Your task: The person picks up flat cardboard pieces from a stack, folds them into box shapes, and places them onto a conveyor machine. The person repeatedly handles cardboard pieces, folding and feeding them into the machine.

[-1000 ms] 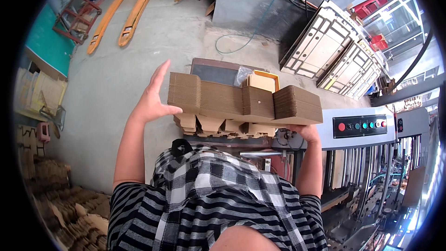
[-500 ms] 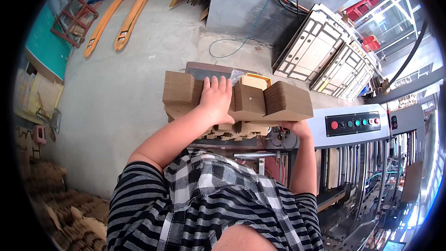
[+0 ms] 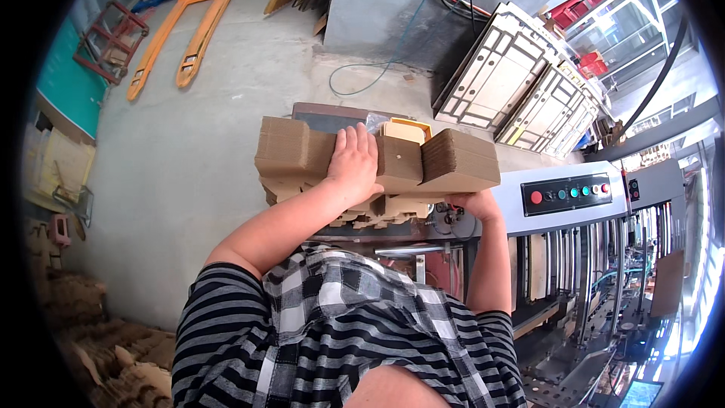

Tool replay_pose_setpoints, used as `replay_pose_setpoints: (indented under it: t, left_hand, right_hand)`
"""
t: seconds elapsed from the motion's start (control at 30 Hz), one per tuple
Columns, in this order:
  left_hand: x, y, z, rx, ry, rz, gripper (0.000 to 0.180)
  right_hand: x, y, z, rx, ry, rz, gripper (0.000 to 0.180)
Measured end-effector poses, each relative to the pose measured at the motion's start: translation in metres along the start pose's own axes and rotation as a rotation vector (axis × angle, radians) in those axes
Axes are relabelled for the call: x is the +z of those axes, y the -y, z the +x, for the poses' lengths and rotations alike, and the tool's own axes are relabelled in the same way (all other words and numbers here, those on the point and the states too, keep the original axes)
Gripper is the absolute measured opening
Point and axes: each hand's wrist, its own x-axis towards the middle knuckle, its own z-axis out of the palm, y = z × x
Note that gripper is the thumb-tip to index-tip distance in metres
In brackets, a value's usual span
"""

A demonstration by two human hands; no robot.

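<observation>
In front of me is a thick stack of brown cardboard pieces (image 3: 461,159), cut with a stepped outline of raised blocks and lower gaps. My left hand (image 3: 353,166) lies across a lower gap left of its middle, fingers stretched to the far edge and thumb near the close edge. At the right end, my right hand (image 3: 477,204) grips the stack from below; its fingertips are hidden under the cardboard. More cut cardboard pieces (image 3: 377,215) lie beneath the stack on a dark table (image 3: 321,115). Behind the stack sits a yellow-orange box (image 3: 408,130) with pale contents.
To the right runs a grey machine with a button panel (image 3: 568,194) and metal rollers. Large white-faced boards (image 3: 498,68) lean beyond the table. An orange pallet truck (image 3: 189,26) stands on the floor at far left. Cardboard piles (image 3: 128,355) fill the lower left.
The whole view has shifted slightly, so the surroundings appear a little further left. Both hands keep their places on the cardboard stack, which looks tilted slightly differently.
</observation>
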Motion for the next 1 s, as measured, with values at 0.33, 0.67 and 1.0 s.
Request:
replay_pose_setpoints:
  t: [0.33,0.67,1.0]
  left_hand:
    - [0.003,0.006,0.000,0.004,-0.081,-0.037,0.088]
    - [0.003,0.002,0.003,0.013,-0.059,-0.029,0.086]
    - [-0.003,0.001,0.003,-0.003,0.034,-0.028,0.091]
  right_hand:
    - [0.017,0.153,-0.067,-0.415,-0.518,-0.113,0.016]
    - [0.101,0.149,0.005,-0.274,-0.274,-1.071,0.012]
    - [0.101,0.147,0.014,-0.368,-0.326,-1.093,0.005]
